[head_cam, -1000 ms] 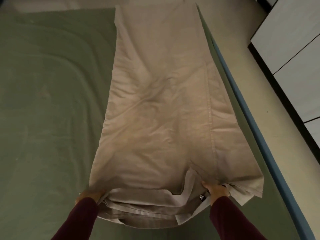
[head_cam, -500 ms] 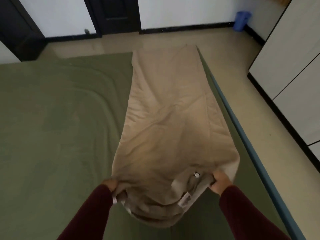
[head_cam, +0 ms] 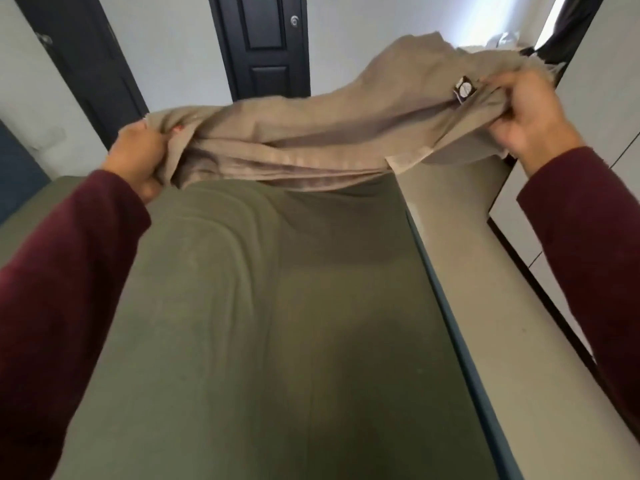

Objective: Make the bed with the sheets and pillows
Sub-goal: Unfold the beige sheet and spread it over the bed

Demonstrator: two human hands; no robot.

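At the far left, a dark door frame (head_cam: pixel 79 64) is seen against a pale wall, and a blue-grey surface is glimpsed at the frame's left edge. A maroon sleeve (head_cam: pixel 65 271) is stretched forward from the lower left. At its end, the left hand (head_cam: pixel 138 157) is raised above the bed, and its fingers are curled tightly round a bunched edge of the beige sheet (head_cam: pixel 311 133), which is gripped between thumb and fingers.

The sheet is held up in the air and is stretched between the two hands; it sags in loose folds in the middle, and its far part billows upward toward the right. It is lifted clear of the bed along the near edge that is held. Behind it, a dark panelled door (head_cam: pixel 266 46) with a round handle is set in the wall.

Below the sheet, the bed (head_cam: pixel 259 323) is covered with an olive-green fitted sheet, on which shallow ridges are seen at the left. A blue edge (head_cam: pixel 460 334) is shown along the bed's right side, with pale floor (head_cam: pixel 485 271) beside it.

Near the right-hand end of the beige sheet, a small dark tag (head_cam: pixel 463 89) is attached. The right hand (head_cam: pixel 533 116) is held higher than the left, and the gathered cloth is pinched by its curled fingers and thumb just beside that tag. The right sleeve runs down the right edge, and pale cupboard fronts (head_cam: pixel 595 109) are seen behind it.
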